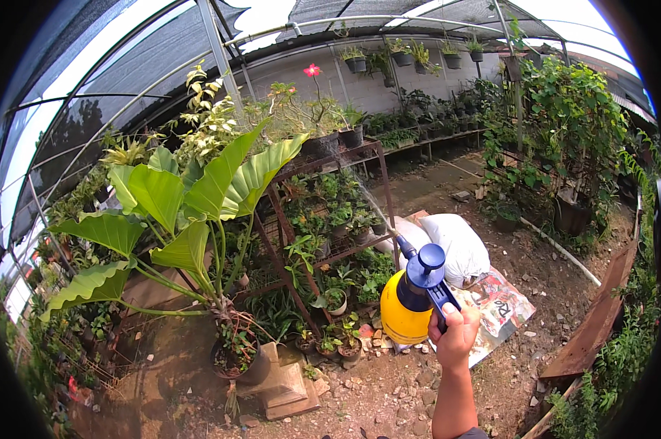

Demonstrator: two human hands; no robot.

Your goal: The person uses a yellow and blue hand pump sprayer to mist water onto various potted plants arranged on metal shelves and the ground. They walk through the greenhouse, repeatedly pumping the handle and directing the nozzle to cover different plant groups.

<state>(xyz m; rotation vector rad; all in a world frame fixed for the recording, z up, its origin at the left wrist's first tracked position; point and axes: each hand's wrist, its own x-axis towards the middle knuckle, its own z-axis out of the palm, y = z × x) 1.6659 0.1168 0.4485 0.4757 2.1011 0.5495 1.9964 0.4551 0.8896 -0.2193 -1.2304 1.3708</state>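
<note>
My right hand (pixel 455 332) grips the handle of a yellow pump sprayer (pixel 406 307) with a blue pump head (pixel 428 263), the thumb on top of the handle. A thin jet of water (pixel 363 189) runs from its nozzle (pixel 393 230) up and left to the potted plants on a rusty metal rack (pixel 382 170). Among them is a desert rose with a pink-red flower (pixel 312 70), in a dark pot (pixel 320 146). My left hand is out of view.
A large-leaved plant (pixel 215 192) in a black pot (pixel 253 365) stands to the left, beside concrete slabs (pixel 289 384). White sacks (pixel 457 247) lie behind the sprayer, near a printed sheet (pixel 500 307). A pipe (pixel 561 252) and a rusty plank (pixel 594 324) lie to the right.
</note>
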